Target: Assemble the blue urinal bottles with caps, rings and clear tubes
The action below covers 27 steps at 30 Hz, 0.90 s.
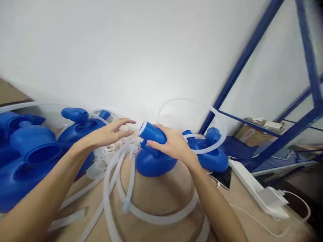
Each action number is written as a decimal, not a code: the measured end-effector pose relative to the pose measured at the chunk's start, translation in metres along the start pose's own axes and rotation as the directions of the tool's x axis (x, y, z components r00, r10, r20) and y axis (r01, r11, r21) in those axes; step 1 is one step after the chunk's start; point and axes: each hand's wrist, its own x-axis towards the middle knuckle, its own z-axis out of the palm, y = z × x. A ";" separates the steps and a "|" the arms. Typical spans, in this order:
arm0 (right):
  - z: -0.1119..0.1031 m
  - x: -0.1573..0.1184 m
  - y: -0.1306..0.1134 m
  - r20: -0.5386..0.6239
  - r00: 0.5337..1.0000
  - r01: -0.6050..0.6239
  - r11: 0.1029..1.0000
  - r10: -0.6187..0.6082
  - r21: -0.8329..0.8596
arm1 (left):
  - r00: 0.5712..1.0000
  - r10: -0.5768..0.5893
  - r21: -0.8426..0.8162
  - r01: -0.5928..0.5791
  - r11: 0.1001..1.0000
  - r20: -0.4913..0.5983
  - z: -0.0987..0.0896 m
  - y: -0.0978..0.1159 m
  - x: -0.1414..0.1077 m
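At left, several blue plastic bottles crowd together, beside a heap of pale flexible tubes. The left hand is empty, fingers spread and half open, just short of 1 blue bottle's neck. The right hand curls around that neck; the bottle sits mid-table. Further right are 1 tubed bottle, a phone and a white power strip. No writing is legible.
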 end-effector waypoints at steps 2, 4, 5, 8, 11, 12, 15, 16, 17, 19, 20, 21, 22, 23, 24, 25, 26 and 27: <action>-0.001 0.000 -0.001 -0.008 1.000 0.010 0.999 -0.010 0.035 | 0.993 0.073 0.028 -0.076 0.997 0.094 -0.001 0.012 -0.007; -0.002 -0.001 -0.003 -0.021 0.999 0.026 0.998 -0.024 0.064 | 0.967 0.133 -0.019 -0.132 0.991 0.215 0.001 0.021 -0.010; -0.004 -0.002 -0.004 -0.030 0.999 0.035 0.997 -0.033 0.073 | 0.948 0.165 -0.061 -0.154 0.986 0.272 0.004 0.024 -0.010; -0.010 -0.003 -0.006 -0.045 0.998 0.040 0.995 -0.036 0.091 | 0.921 0.256 -0.140 -0.224 0.965 0.294 0.011 0.026 -0.007; -0.013 -0.002 -0.005 -0.045 0.999 -0.003 0.986 0.011 0.169 | 0.939 0.319 -0.146 -0.301 0.943 0.126 0.018 0.024 -0.004; -0.013 -0.001 -0.003 -0.049 0.998 -0.027 0.978 0.038 0.208 | 0.938 0.345 -0.136 -0.337 0.932 0.041 0.020 0.024 -0.003; -0.009 0.003 0.004 -0.048 0.993 -0.084 0.939 0.106 0.333 | 0.894 0.420 -0.098 -0.437 0.894 -0.156 0.025 0.025 -0.003; -0.008 0.004 0.007 -0.027 0.993 -0.099 0.923 0.118 0.371 | 0.881 0.431 -0.098 -0.454 0.885 -0.195 0.026 0.025 -0.003; -0.007 0.005 0.009 -0.001 0.992 -0.115 0.909 0.126 0.400 | 0.875 0.429 -0.106 -0.459 0.882 -0.226 0.026 0.025 -0.003; -0.008 0.005 0.013 0.043 0.989 -0.147 0.898 0.143 0.415 | 0.885 0.393 -0.149 -0.436 0.888 -0.249 0.021 0.024 -0.003; -0.009 0.005 0.014 0.055 0.988 -0.157 0.901 0.147 0.405 | 0.906 0.367 -0.172 -0.404 0.899 -0.211 0.016 0.020 -0.002; -0.012 0.004 0.015 0.057 0.987 -0.158 0.908 0.148 0.387 | 0.931 0.341 -0.180 -0.360 0.915 -0.130 0.009 0.015 -0.001; -0.014 0.003 0.015 0.051 0.988 -0.153 0.918 0.145 0.366 | 0.951 0.310 -0.158 -0.308 0.938 -0.017 0.002 0.008 0.000; -0.017 0.002 0.014 0.042 0.989 -0.146 0.930 0.140 0.339 | 0.960 0.261 -0.097 -0.251 0.963 0.102 -0.005 -0.001 0.001; -0.020 0.000 0.012 0.035 0.990 -0.140 0.943 0.136 0.303 | 0.965 0.195 -0.002 -0.197 0.980 0.173 -0.011 -0.011 0.003; -0.022 -0.001 0.010 0.026 0.991 -0.135 0.957 0.133 0.257 | 0.977 0.122 0.111 -0.143 0.983 0.175 -0.017 -0.022 0.005; -0.025 -0.003 0.008 0.017 0.991 -0.131 0.971 0.130 0.202 | 0.991 0.063 0.201 -0.086 0.976 0.115 -0.021 -0.033 0.007; -0.026 -0.004 0.005 0.008 0.993 -0.121 0.982 0.122 0.143 | 0.999 0.033 0.251 -0.042 0.967 0.039 -0.023 -0.043 0.009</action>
